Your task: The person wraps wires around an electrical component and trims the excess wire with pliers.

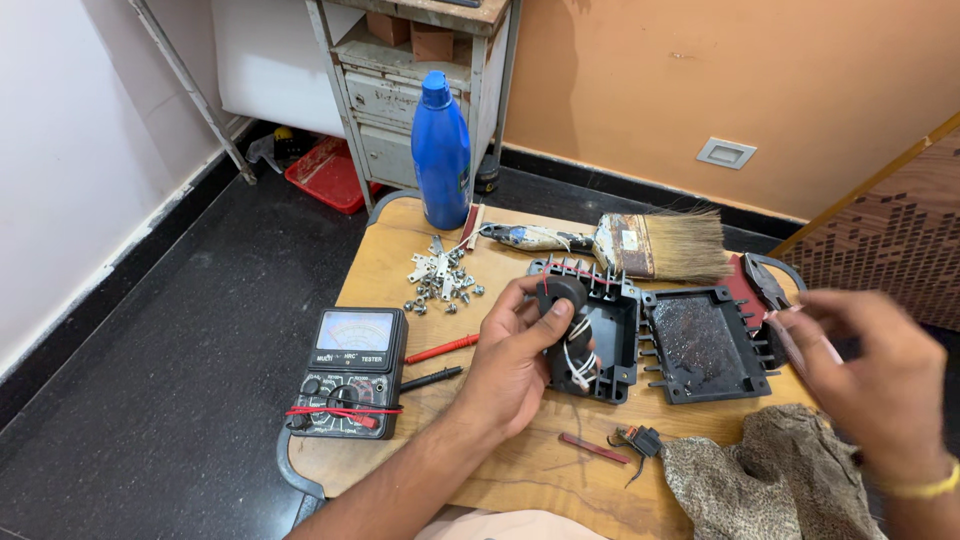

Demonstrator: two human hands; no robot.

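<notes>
My left hand point(512, 360) grips a round black coil part with white wires point(566, 318), held just above a black plastic housing point(612, 330) on the wooden table point(390, 270). My right hand point(868, 372) is blurred at the right edge of the table, near red-handled pliers point(762, 280); something thin and pale shows between its fingers, but I cannot tell what. A second black tray-like housing half point(705, 345) lies between the two hands.
An analog multimeter point(350, 372) with red and black probes point(440, 350) sits at left. A pile of small screws and brackets point(440, 280), a blue bottle point(440, 155), a paintbrush point(660, 245), a brown cloth point(770, 475) and a small black switch point(640, 440) share the table. A metal cabinet point(400, 90) stands behind.
</notes>
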